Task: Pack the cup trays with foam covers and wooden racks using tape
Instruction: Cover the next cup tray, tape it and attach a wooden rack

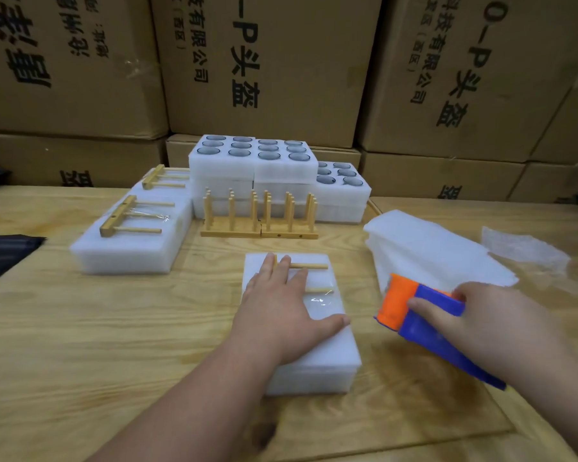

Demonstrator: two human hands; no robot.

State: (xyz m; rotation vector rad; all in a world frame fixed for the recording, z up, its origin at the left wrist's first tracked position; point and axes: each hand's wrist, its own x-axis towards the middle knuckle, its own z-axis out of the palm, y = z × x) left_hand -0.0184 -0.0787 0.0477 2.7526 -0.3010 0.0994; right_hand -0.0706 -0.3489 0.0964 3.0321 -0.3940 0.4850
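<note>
A white foam-covered cup tray (317, 358) lies in front of me on the wooden table, with a wooden rack (314, 266) lying flat on top under clear tape. My left hand (281, 305) presses flat on the rack and foam cover, fingers straight. My right hand (491, 325) grips a blue and orange tape dispenser (411, 311) just right of the tray.
Two packed trays with taped racks (131, 235) lie at the left. Open foam trays with glass cups (252, 155) are stacked at the back, with upright wooden racks (261, 218) in front of them. Loose foam covers (427, 251) pile at the right. Cardboard boxes (264, 61) wall the back.
</note>
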